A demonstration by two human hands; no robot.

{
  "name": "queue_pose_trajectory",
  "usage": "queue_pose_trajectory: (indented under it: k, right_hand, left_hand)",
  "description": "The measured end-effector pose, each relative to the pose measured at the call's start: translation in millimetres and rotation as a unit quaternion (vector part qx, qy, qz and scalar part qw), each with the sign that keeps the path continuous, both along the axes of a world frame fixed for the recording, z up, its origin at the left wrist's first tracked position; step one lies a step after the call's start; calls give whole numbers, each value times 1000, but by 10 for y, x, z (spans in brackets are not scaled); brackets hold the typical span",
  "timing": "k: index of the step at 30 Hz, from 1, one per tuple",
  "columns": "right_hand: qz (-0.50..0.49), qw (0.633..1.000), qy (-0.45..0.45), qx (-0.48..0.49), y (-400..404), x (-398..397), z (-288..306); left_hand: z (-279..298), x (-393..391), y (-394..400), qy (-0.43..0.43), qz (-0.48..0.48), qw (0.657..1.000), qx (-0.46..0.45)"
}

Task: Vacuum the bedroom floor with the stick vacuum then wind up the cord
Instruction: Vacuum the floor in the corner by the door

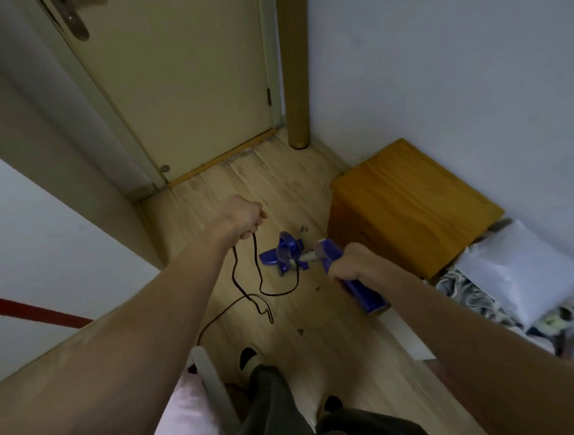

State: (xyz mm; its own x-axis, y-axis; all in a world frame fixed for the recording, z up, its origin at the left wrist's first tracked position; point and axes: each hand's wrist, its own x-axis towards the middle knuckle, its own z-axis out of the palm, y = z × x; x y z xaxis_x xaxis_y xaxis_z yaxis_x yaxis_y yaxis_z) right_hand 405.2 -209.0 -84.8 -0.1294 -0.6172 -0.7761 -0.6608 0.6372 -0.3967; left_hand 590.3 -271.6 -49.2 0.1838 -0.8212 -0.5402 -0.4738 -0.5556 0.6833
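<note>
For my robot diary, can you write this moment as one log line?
left hand: holds cord | right hand: grips vacuum handle | vacuum head: on floor

Blue plastic stick vacuum: upright, nozzle head on wooden floor, handle gripped at top. Thin black power cord: unwound, one loop lifted, remainder trailing in loose curves across floor beside the head.

Wood box rt, cord underfoot
</note>
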Motion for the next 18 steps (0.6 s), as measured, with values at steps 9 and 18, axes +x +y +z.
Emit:
queue_pose_trajectory:
  k: [9,18]
  right_hand:
    - [-162,973,-165,12,160,555,60]
    - [-262,940,-217,-37,-39,1217,-319]
  left_hand:
    - [-147,-264,38,69,-21,997,27]
    - [-227,421,52,41,45,997,37]
